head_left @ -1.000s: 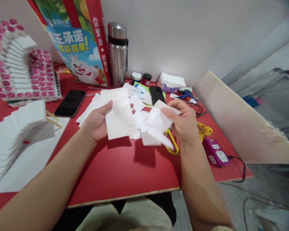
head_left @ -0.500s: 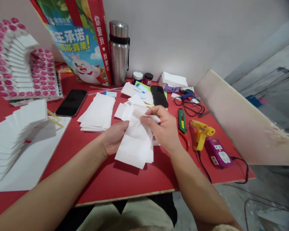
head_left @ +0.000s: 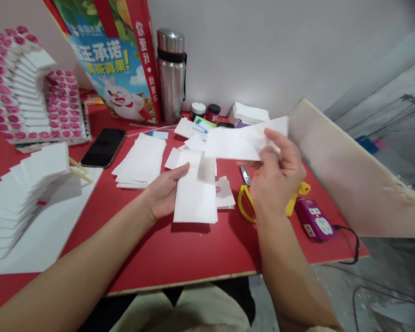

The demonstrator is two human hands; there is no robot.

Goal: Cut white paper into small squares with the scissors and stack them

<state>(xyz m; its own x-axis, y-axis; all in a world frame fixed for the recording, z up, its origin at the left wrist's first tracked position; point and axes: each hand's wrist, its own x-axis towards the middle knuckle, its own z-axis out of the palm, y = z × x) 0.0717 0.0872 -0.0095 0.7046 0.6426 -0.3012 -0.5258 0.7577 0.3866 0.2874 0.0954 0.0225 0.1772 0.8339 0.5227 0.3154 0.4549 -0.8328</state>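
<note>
My left hand [head_left: 166, 191] grips a small stack of white paper sheets [head_left: 195, 196] by its left edge, thumb on top. Raised to the right, my right hand [head_left: 278, 170] pinches a single white paper sheet [head_left: 240, 143] at its right end. That sheet is held sideways, a little blurred, above the cut paper pieces [head_left: 173, 159] on the table. Yellow-handled scissors [head_left: 246, 203] lie just left of my right wrist, partly covered. A pile of white paper [head_left: 141, 161] rests beyond my left hand.
On the red table [head_left: 152, 258] stand a steel flask [head_left: 171, 78], a printed bag [head_left: 114, 60] and a pink-flowered paper model [head_left: 31, 92]. Fanned white cards [head_left: 24, 198] and a phone [head_left: 103, 147] are at left. A purple power strip [head_left: 314, 221] and a partly hidden yellow glue gun [head_left: 297, 198] sit right.
My right hand has moved right and up, drawing one paper sheet away from the stack in my left hand. The scissors now show more, while the green cutter is hidden behind my right hand.
</note>
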